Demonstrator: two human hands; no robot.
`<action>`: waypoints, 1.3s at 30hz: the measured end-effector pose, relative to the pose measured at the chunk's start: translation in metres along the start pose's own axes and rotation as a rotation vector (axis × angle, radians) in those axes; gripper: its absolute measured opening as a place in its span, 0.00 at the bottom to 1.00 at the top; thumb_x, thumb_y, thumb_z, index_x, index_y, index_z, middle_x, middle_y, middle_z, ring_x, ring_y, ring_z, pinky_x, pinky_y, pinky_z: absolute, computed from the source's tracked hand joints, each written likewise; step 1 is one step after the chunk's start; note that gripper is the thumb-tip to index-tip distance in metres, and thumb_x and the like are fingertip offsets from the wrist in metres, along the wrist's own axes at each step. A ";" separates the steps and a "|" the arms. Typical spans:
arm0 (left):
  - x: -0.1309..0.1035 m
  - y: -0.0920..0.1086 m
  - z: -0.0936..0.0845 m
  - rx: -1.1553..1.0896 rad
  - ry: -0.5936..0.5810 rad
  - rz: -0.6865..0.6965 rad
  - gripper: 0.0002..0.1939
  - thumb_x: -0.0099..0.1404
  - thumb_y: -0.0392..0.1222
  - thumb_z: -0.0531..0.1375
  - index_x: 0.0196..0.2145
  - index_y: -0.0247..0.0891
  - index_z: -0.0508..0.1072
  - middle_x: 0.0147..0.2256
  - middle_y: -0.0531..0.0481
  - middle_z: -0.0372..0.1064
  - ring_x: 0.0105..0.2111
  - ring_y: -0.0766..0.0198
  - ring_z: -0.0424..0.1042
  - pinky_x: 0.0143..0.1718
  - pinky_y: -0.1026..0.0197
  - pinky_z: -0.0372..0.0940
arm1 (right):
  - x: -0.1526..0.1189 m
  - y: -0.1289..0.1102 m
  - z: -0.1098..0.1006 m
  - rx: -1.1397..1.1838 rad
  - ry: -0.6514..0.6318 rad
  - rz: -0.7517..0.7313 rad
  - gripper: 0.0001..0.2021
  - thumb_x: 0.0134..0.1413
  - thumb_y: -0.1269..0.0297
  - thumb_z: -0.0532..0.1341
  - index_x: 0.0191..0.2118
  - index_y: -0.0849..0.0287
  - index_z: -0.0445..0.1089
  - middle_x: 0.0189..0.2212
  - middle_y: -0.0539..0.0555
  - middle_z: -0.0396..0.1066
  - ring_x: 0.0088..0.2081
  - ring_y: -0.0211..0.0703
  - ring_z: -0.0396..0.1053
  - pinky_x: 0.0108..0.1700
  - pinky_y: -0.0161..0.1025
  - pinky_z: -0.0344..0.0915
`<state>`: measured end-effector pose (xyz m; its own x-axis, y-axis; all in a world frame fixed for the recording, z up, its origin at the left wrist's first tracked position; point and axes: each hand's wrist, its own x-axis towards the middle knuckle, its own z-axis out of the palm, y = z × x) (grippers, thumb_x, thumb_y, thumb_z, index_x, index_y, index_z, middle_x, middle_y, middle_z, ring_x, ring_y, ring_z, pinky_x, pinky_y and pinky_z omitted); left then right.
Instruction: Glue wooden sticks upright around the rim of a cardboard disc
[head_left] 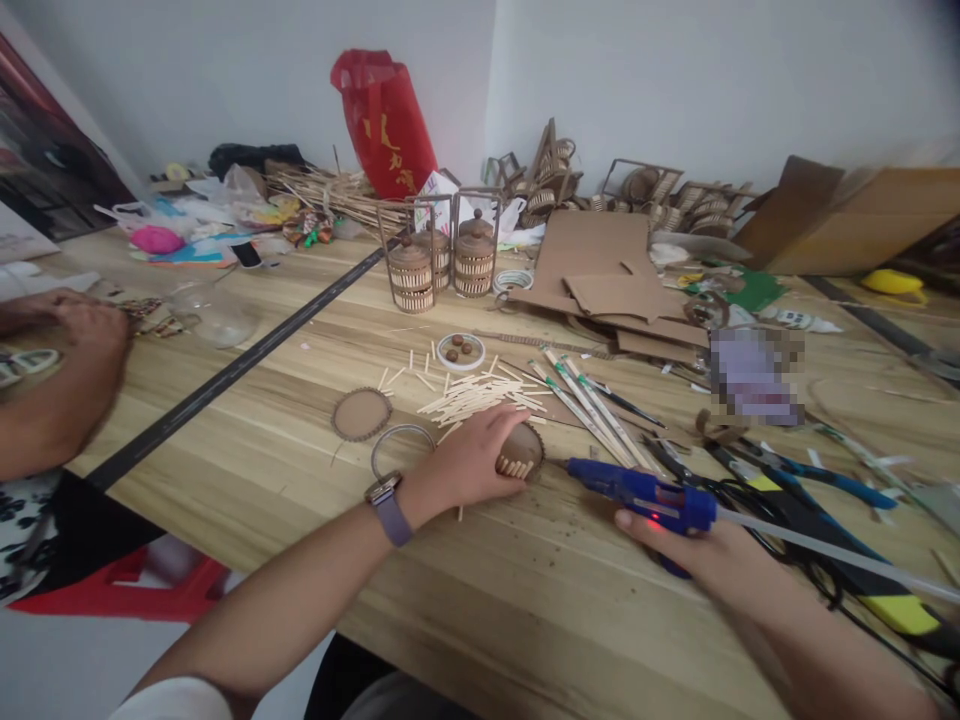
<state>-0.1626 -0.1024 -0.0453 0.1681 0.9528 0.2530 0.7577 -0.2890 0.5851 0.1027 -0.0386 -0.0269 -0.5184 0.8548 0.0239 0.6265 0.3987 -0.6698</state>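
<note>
Wood tabletop [465, 595] by a pale wall [637, 90], v. cluttered at the back. L hand [480, 460] curls round the round base [529, 442], thumb & fingers gripping opp. sides of its rim; short sticks [515, 468] line the near side. R hand [686, 548] is wrapped round the blue glue gun [637, 490], tip just beside the base. Crumb-flecked wood runs btwn hands twd near edge; pliers [832, 474] crowd the R.

The left hand [480, 455] covers the nine-o'clock side of the round tray [528, 440], so whether short sticks [515, 468] line it cannot be told. The right hand [675, 545] hides most of the blue glue gun's [626, 487] handle; its white glue stick [825, 547] leaves the frame at four o'clock. A pixelated patch [754, 375] masks something at three o'clock. A co-worker's arm [52, 410] is cut off at nine.
</note>
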 end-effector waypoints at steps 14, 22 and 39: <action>0.000 0.001 -0.001 0.017 0.000 0.009 0.39 0.51 0.37 0.69 0.58 0.38 0.59 0.60 0.38 0.59 0.61 0.48 0.58 0.62 0.45 0.56 | -0.010 0.006 0.029 -0.069 0.032 -0.061 0.21 0.44 0.43 0.62 0.33 0.56 0.79 0.36 0.58 0.80 0.38 0.56 0.77 0.43 0.47 0.74; 0.001 0.002 -0.002 0.025 -0.015 -0.005 0.38 0.52 0.38 0.68 0.58 0.38 0.59 0.60 0.38 0.59 0.61 0.48 0.58 0.62 0.44 0.56 | -0.008 -0.008 0.029 -0.051 -0.006 -0.110 0.19 0.48 0.46 0.60 0.33 0.55 0.78 0.36 0.56 0.80 0.39 0.55 0.77 0.44 0.47 0.74; 0.001 0.002 -0.001 0.020 -0.014 -0.005 0.38 0.51 0.37 0.68 0.58 0.38 0.59 0.59 0.39 0.60 0.59 0.48 0.60 0.61 0.46 0.57 | -0.006 -0.022 0.024 -0.074 -0.047 -0.166 0.15 0.51 0.50 0.58 0.31 0.54 0.77 0.32 0.55 0.80 0.36 0.52 0.77 0.41 0.42 0.75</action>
<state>-0.1618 -0.1024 -0.0428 0.1730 0.9553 0.2397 0.7712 -0.2827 0.5704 0.0785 -0.0602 -0.0300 -0.6436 0.7597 0.0934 0.5704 0.5574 -0.6033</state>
